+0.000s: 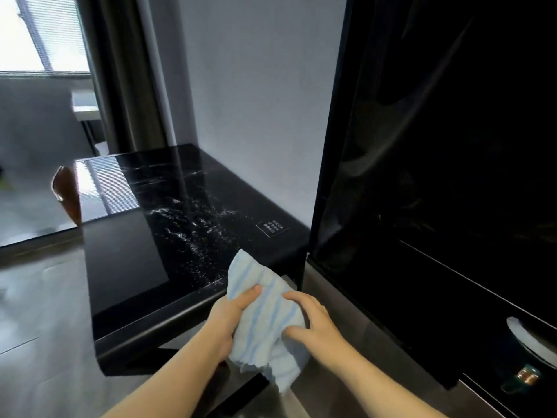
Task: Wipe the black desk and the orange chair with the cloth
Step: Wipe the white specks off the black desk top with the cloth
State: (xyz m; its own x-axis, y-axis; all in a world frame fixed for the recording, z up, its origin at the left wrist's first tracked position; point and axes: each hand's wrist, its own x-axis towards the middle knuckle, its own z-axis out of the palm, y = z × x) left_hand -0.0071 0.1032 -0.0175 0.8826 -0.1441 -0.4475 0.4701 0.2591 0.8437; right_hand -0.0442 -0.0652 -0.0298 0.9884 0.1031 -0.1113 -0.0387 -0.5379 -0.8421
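I see both hands gripping the cloth [265,315] at lower centre: left hand [229,318] thumb on top, right hand [313,321] fingers curled round it, over the desk [144,254] edge.

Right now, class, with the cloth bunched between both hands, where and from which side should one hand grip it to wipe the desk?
Grip the bunched middle of the cloth from above with the right hand, palm down. The loose corner already points up toward the desk, so the left hand can let go.
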